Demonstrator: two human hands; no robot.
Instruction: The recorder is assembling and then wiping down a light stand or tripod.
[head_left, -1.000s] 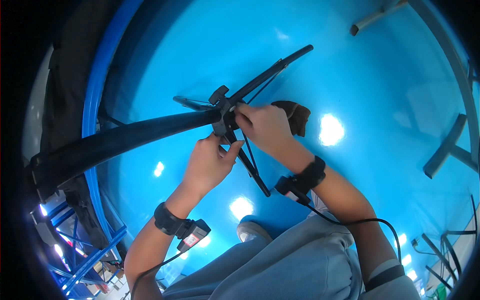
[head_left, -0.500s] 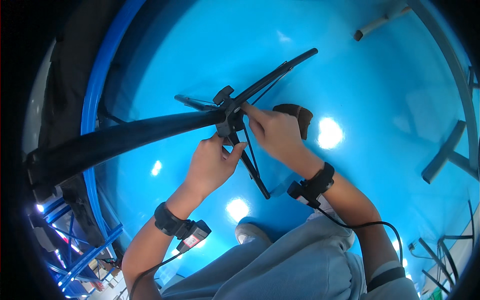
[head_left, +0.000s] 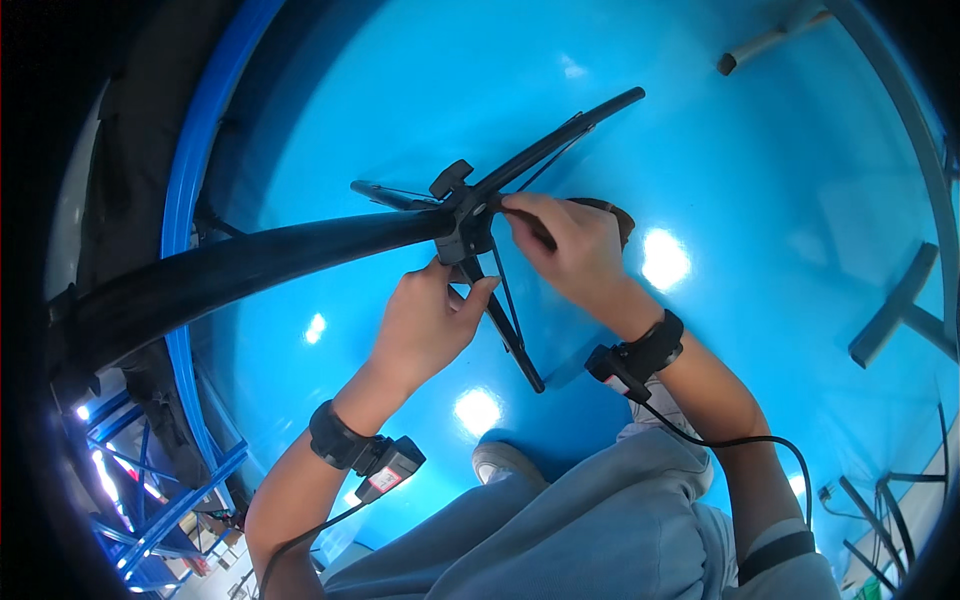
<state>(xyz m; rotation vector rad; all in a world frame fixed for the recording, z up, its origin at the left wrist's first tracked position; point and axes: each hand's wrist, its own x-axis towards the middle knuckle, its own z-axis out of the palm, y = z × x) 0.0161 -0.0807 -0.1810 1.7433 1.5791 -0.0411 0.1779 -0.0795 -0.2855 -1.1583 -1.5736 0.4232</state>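
A black tripod stand has its legs spread over the blue floor, and its thick tube slants up to the left. On the near side of the hub, my left hand is closed around the top of the near leg. My right hand pinches with thumb and forefinger just right of the hub, by the base of the far right leg. Whatever lies between those fingertips is too small to make out. A black knob sticks out of the hub's far side.
A dark brown object sits partly hidden behind my right hand. Blue metal framing runs along the left. Grey tube frames stand at the right, with another grey foot at the far right. My shoe is below the stand.
My right hand has shifted slightly right, its fingertips drawing a little away from the hub. The stand tilts a touch; my left hand keeps its hold.
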